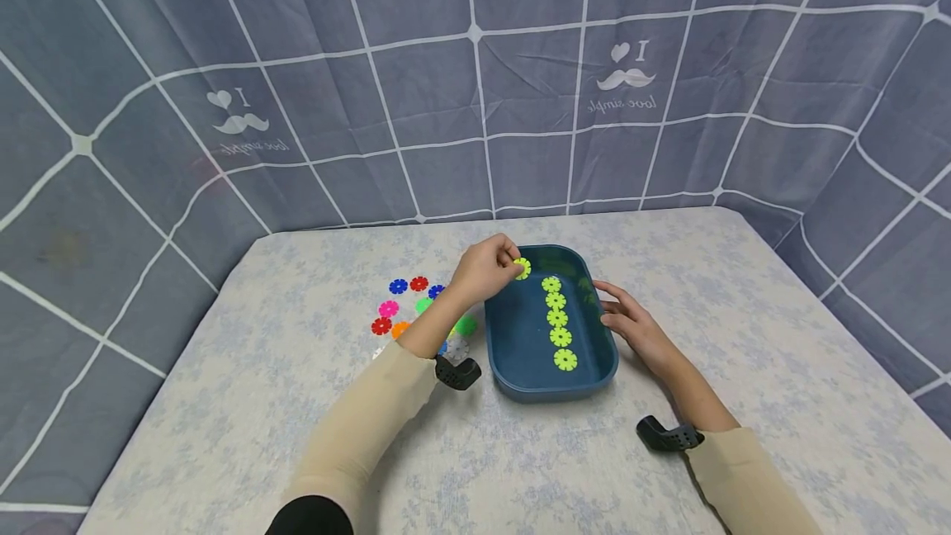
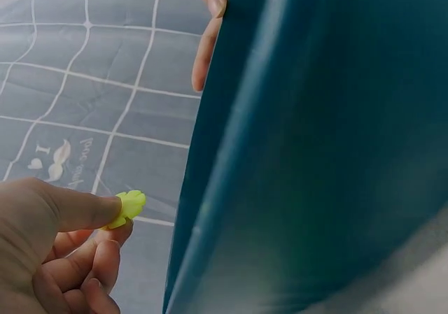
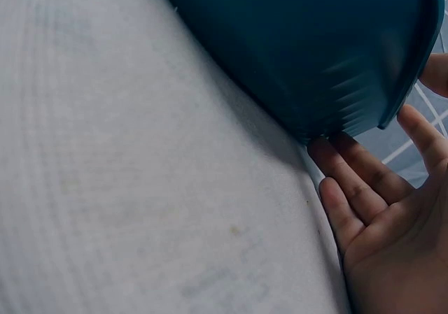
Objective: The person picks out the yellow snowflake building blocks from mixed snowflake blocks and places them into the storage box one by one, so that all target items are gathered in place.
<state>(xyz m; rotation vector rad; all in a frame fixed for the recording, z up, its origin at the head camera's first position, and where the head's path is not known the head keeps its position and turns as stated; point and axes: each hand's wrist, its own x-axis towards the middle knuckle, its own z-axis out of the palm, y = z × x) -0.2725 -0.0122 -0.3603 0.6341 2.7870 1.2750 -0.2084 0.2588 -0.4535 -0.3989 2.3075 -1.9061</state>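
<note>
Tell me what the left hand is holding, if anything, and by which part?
The left hand pinches a yellow-green notched disc by its edge.

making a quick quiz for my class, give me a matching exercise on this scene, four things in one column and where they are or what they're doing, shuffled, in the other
Things:
1. left hand
2. right hand
3. row of five yellow discs
4. pink disc

Place or state:
A. on the table, left of the tray
B. inside the tray
C. pinches a yellow disc
D. touches the tray's right side

Pairs: 1-C, 2-D, 3-B, 4-A
</note>
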